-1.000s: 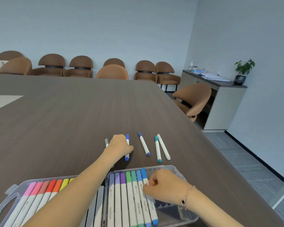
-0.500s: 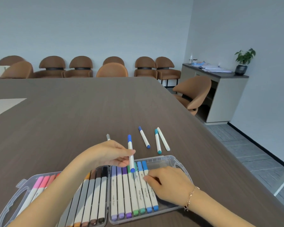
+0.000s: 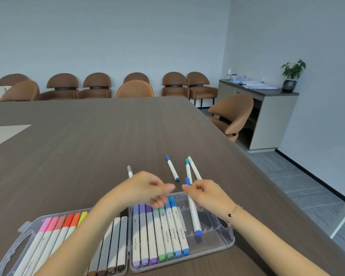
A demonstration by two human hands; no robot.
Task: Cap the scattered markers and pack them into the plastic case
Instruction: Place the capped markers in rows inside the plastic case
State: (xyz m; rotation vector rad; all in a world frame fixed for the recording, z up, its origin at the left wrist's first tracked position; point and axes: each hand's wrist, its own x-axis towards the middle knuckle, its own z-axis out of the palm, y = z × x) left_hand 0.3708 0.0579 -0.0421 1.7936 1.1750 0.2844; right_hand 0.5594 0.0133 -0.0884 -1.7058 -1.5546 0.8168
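My right hand grips the blue marker tilted over the plastic case, at 5 o'clock on the bench. My left hand, loosely curled, holds nothing. I'd level the marker and press it into the free slot beside the blue ones.

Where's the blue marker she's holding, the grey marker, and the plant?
blue marker (image 3: 193, 214): head view, middle of its white barrel.
grey marker (image 3: 129, 169): head view, on its grey cap.
plant (image 3: 292, 71): head view, on its green leaves.
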